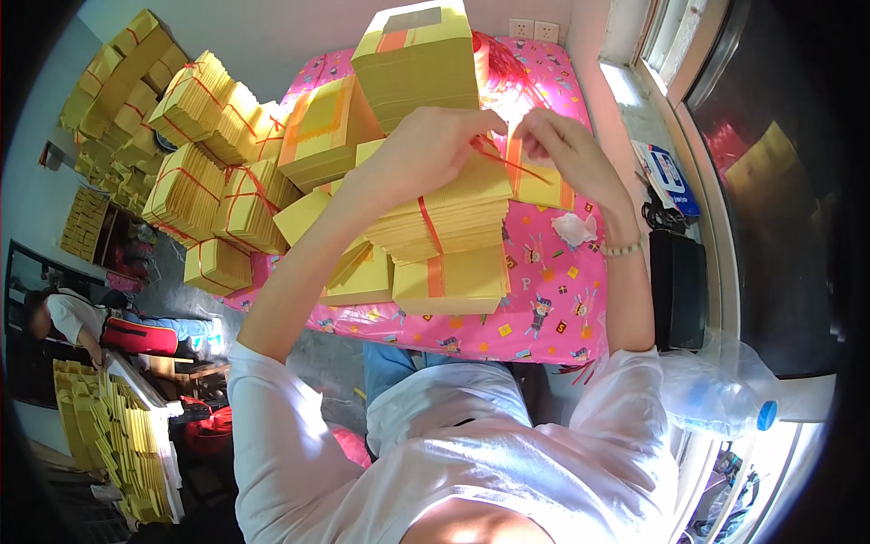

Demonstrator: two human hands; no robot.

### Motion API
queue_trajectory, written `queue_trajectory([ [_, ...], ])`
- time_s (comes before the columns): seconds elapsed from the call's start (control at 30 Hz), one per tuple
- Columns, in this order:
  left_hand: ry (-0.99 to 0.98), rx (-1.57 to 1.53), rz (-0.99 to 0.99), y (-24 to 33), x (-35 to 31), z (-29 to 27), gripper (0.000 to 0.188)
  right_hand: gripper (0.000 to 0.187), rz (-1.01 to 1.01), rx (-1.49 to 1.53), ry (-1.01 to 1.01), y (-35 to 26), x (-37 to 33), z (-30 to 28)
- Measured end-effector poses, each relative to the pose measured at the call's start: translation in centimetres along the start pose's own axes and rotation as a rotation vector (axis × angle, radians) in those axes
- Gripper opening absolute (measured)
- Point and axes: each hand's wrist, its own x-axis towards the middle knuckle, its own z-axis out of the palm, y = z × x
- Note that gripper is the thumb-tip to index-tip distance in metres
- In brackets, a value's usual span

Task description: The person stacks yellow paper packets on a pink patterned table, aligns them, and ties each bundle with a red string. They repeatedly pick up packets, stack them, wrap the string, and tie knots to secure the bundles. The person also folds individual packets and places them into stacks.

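Note:
Both my hands are raised over a stack of yellow paper (453, 213) on a pink table cover. The fingers of my left hand (433, 143) are pinched together at a thin red tie strip (498, 156), which crosses the top of the stack. To its right, my right hand (569, 154) has its fingers curled in a pinch. Glare between the hands hides what it holds, if anything. Another red strip (430, 225) runs down the stack's front face. Below lies a yellow block with an orange band (436, 277).
A tall yellow paper block (412, 68) stands behind my hands, beside a bunch of red strips (503, 72). Tied yellow bundles (186, 195) are piled at the left. A crumpled white tissue (574, 228) lies on the pink cover (553, 281). Another person (86, 322) is at far left.

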Motion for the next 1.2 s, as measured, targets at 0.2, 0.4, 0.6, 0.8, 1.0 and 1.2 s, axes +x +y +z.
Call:
queue_trajectory([
  [0.2, 0.230, 0.289, 0.272, -0.2, -0.8, 0.6, 0.030, 0.025, 0.016, 0.271, -0.201, 1.5, 2.1, 1.6],
  [0.4, 0.321, 0.180, 0.170, -1.3, -1.0, 1.4, 0.015, 0.023, -0.078, 0.272, -0.104, 1.9, 2.7, 2.0],
  [0.6, 0.286, -0.098, 0.003, -1.4, -1.4, 1.1, 0.013, 0.029, -0.351, -0.088, 0.201, 0.9, 2.1, 2.1],
  [0.8, 0.275, -0.308, -0.151, -1.7, -2.0, 0.8, 0.012, 0.039, -0.252, -0.249, 0.225, 0.4, 1.0, 0.6],
  [1.0, 0.175, -0.454, -0.191, -1.6, -3.0, -0.3, 0.014, 0.044, -0.214, -0.061, 0.287, 3.2, 0.0, 1.5],
  [1.2, 0.133, -0.292, -0.182, -3.2, -4.8, -0.7, 0.010, 0.044, -0.219, -0.103, 0.398, 5.8, -2.0, 3.6],
])
